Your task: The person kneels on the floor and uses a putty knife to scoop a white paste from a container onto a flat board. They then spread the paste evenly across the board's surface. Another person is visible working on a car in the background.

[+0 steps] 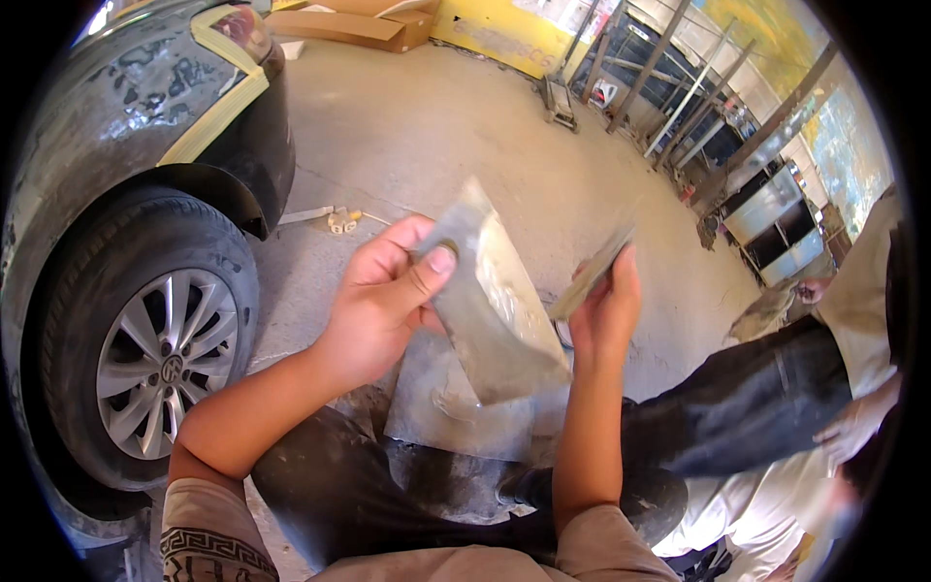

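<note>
My left hand pinches a flat grey filler spreader between thumb and fingers. Cream-coloured paste lies along its right-hand side. A little to the right, my right hand grips a second thin spreader, seen nearly edge-on and slightly blurred. The two spreaders are apart, held up in front of me. Below them, between my knees, a flat grey board carries a smear of paste; the spreader in my left hand hides part of it.
On my left stands a dark car with sanded patches, yellow masking tape and a wheel. Another person's leg is close on my right. Farther off are a cardboard box, a floor jack and leaning poles.
</note>
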Demonstrator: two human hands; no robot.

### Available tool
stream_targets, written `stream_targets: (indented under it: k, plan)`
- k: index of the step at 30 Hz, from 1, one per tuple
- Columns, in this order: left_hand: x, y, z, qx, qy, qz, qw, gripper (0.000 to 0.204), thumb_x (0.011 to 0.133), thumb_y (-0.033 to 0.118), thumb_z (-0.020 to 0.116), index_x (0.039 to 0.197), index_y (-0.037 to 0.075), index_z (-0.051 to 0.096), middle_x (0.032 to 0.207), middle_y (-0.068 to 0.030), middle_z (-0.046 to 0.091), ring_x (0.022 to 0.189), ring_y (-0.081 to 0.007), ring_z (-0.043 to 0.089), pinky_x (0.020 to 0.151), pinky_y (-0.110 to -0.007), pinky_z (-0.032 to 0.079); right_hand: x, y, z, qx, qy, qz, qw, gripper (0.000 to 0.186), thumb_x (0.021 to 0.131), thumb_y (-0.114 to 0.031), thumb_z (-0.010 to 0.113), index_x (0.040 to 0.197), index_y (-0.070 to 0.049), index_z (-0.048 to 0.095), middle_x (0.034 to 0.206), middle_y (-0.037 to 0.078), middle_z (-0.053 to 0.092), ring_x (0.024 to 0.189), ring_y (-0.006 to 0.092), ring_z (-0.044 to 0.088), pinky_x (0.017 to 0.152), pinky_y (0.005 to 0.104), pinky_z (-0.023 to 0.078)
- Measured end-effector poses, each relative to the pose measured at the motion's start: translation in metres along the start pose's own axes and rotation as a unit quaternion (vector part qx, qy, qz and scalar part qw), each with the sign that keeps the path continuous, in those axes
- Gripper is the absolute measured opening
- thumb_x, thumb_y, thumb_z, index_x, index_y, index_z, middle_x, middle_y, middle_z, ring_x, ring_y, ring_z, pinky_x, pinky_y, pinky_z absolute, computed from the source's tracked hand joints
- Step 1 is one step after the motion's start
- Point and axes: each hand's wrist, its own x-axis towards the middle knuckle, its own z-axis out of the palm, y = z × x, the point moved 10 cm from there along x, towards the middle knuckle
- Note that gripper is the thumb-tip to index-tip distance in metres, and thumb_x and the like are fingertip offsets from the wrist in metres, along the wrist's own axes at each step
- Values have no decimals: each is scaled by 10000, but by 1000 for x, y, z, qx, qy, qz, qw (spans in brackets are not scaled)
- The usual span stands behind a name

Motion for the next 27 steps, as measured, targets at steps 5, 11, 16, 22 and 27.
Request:
stream_targets:
  k: [5, 11, 16, 22, 27]
  plan:
    - [-4, -54, 28, 33, -116, -170, 978, 222, 1001, 225, 564, 1153, 64, 554, 991, -24, 669, 817, -92, 650, 645, -262, 548, 3, 6, 61, 366, -205, 153, 895, 118, 946, -192, 525, 1038, -120, 542, 698, -38, 501, 733, 130, 411, 745, 289, 369]
    - [-15, -71, 46, 118, -191, -200, 954, 233, 996, 227, 572, 1138, 42, 566, 962, -26, 659, 809, -93, 634, 639, -253, 526, -25, 9, 122, 390, -332, 129, 849, 168, 904, -235, 569, 1042, -147, 533, 672, -86, 544, 798, 113, 422, 846, 314, 311]
    - [-18, -59, 48, 87, -159, -179, 967, 207, 989, 234, 593, 1061, 42, 572, 869, 7, 612, 750, -50, 586, 612, -217, 494, -39, 14, 127, 275, -386, 50, 879, 232, 915, -318, 593, 1038, -133, 529, 695, -70, 533, 786, 125, 435, 898, 340, 315]
    - [-17, -37, 46, 81, -137, -142, 977, 214, 979, 245, 611, 1026, 40, 568, 818, 34, 577, 708, -13, 549, 580, -179, 462, -62, 37, 90, 116, -237, 57, 963, 219, 906, -312, 616, 870, -101, 569, 683, -26, 495, 718, 129, 448, 766, 284, 395]
    - [-16, -23, 44, 73, -147, -123, 979, 247, 976, 245, 615, 1066, 20, 569, 827, 41, 579, 703, 4, 543, 557, -163, 450, -89, 53, 55, -30, -160, 147, 975, 286, 956, -299, 592, 825, -45, 588, 757, -7, 553, 696, 92, 495, 642, 221, 403]
